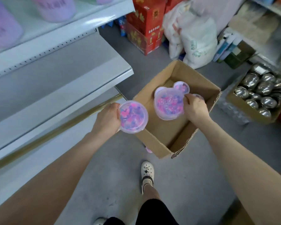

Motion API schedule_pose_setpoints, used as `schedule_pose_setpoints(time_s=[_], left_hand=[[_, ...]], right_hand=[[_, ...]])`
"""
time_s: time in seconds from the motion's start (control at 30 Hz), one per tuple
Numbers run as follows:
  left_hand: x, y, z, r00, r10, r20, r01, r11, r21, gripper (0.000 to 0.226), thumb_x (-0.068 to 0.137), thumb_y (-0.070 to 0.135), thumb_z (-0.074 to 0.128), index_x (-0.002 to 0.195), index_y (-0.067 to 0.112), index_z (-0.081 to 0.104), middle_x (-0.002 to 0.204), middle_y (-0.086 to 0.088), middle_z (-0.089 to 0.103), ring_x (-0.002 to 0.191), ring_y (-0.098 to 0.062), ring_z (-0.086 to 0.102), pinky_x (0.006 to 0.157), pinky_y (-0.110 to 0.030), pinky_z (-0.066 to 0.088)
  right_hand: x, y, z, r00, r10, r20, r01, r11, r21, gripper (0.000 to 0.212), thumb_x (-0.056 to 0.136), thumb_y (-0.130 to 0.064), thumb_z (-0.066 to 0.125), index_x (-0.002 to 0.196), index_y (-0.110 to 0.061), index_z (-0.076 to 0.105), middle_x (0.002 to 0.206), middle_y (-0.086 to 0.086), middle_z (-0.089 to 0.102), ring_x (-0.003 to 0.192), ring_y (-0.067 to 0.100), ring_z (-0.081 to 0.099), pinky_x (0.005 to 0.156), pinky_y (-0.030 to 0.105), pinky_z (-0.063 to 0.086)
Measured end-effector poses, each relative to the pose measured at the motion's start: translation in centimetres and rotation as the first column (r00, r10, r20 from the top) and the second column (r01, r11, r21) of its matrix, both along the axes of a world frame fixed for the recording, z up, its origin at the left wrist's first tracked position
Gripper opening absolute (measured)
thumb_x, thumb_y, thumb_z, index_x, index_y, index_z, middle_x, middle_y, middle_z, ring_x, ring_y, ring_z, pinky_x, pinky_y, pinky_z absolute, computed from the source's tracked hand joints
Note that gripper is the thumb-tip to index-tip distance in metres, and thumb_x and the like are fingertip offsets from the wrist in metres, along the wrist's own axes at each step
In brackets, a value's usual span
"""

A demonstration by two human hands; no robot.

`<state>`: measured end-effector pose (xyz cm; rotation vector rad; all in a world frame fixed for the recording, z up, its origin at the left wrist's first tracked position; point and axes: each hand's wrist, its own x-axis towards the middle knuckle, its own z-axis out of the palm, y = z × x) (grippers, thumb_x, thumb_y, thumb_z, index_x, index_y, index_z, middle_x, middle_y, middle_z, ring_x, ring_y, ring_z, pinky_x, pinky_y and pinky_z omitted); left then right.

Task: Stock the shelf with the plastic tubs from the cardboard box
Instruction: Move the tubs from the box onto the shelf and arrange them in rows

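An open cardboard box (pixel 154 144) sits on the grey floor beside the white shelf (pixel 58 88). My left hand (pixel 108 116) grips a round clear plastic tub (pixel 133 116) filled with pink and purple pieces, held over the box's left edge near the shelf. My right hand (pixel 195 108) holds a second tub (pixel 168 103) by its right side, above the inside of the box; its lid has two round ears. Another tub's rim (pixel 199 95) peeks out behind my right hand. The box floor below looks mostly bare.
Purple tubs (pixel 55 8) stand on the upper shelf. A cardboard box of steel bowls (pixel 259 95) sits to the right. Red cartons (pixel 144 30) and white sacks (pixel 196 38) stand behind the box. My feet in white clogs (pixel 147 175) are on the floor in front.
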<state>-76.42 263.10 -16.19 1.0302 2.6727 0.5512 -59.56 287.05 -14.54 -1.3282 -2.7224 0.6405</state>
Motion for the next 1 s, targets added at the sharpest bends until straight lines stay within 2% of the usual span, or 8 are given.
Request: schedule_pose_setpoints(time_s=[0.13,0.33,0.5,0.63,0.7,0.8,0.87,1.0], left_hand=[[0.3,-9.4,4.4,0.992,0.051,-0.115,-0.048,0.998,0.032,0.027,0.094,0.017,0.037,0.108,0.009,0.059,0.099,-0.014,0.062,0.093,-0.035,0.060,0.070,-0.033,0.038],[0.6,-23.6,9.6,0.953,0.204,-0.225,-0.183,0.977,0.112,0.035,0.099,0.024,0.029,0.108,0.009,0.059,0.104,-0.016,0.062,0.096,-0.035,0.058,0.075,-0.037,0.039],[0.7,-34.6,13.2,0.909,0.297,-0.293,-0.257,0.952,0.167,0.045,0.089,0.034,0.022,0.103,0.013,0.059,0.100,-0.014,0.063,0.093,-0.034,0.058,0.073,-0.036,0.041],[1.4,-42.3,16.0,0.863,0.380,-0.331,-0.325,0.922,0.211,0.029,0.098,0.018,0.034,0.105,0.007,0.060,0.101,-0.020,0.063,0.094,-0.036,0.057,0.080,-0.042,0.045],[1.8,-45.9,17.2,0.843,0.420,-0.337,-0.355,0.904,0.238,0.028,0.098,0.017,0.034,0.105,0.007,0.060,0.100,-0.019,0.063,0.093,-0.036,0.057,0.079,-0.041,0.044],[2.3,-50.8,18.8,0.798,0.479,-0.366,-0.402,0.875,0.270,0.041,0.095,0.028,0.026,0.104,0.007,0.060,0.097,-0.018,0.064,0.090,-0.036,0.058,0.077,-0.040,0.044],[2.6,-53.5,19.8,0.773,0.521,-0.363,-0.433,0.851,0.297,0.047,0.089,0.032,0.022,0.104,0.008,0.061,0.096,-0.017,0.064,0.088,-0.035,0.058,0.076,-0.040,0.045],[2.4,-57.9,21.6,0.692,0.630,-0.353,-0.519,0.774,0.364,0.042,0.094,0.028,0.028,0.108,0.007,0.062,0.100,-0.018,0.066,0.091,-0.035,0.059,0.072,-0.034,0.039]], right_hand=[[-1.3,-7.0,6.2,0.995,0.045,-0.092,-0.050,0.998,-0.047,0.036,0.101,-0.021,0.033,0.105,0.002,0.061,0.099,0.024,0.063,0.096,0.040,0.058,0.072,0.034,0.036],[-4.9,-17.4,13.1,0.963,0.148,-0.225,-0.179,0.975,-0.128,0.029,0.097,-0.021,0.037,0.083,-0.008,0.059,0.098,0.024,0.066,0.086,0.036,0.057,0.072,0.036,0.043],[-8.0,-26.6,17.7,0.898,0.311,-0.312,-0.350,0.934,-0.077,0.036,0.093,-0.016,0.041,0.057,-0.013,0.042,0.070,0.008,0.051,0.067,0.022,0.042,0.056,0.028,0.031],[-9.8,-33.6,20.8,0.800,0.487,-0.351,-0.532,0.846,-0.038,0.028,0.093,-0.017,0.042,0.082,-0.001,0.062,0.085,0.012,0.065,0.077,0.023,0.054,0.067,0.025,0.043],[-11.0,-37.0,22.2,0.738,0.548,-0.394,-0.606,0.795,-0.028,0.029,0.090,-0.017,0.041,0.097,-0.013,0.069,0.090,0.008,0.070,0.080,0.020,0.062,0.076,0.032,0.047],[-13.1,-42.1,24.6,0.661,0.584,-0.471,-0.682,0.730,-0.052,0.039,0.091,-0.012,0.041,0.118,-0.028,0.064,0.084,0.008,0.069,0.071,0.008,0.060,0.068,0.023,0.045],[-14.4,-45.3,26.1,0.602,0.621,-0.501,-0.736,0.675,-0.049,0.041,0.091,-0.012,0.042,0.122,-0.033,0.059,0.077,0.008,0.064,0.069,0.007,0.059,0.064,0.021,0.042],[-18.2,-51.2,29.1,0.491,0.664,-0.564,-0.813,0.581,-0.023,0.038,0.087,-0.012,0.046,0.107,-0.039,0.063,0.078,-0.002,0.062,0.065,0.009,0.058,0.069,0.026,0.046]])
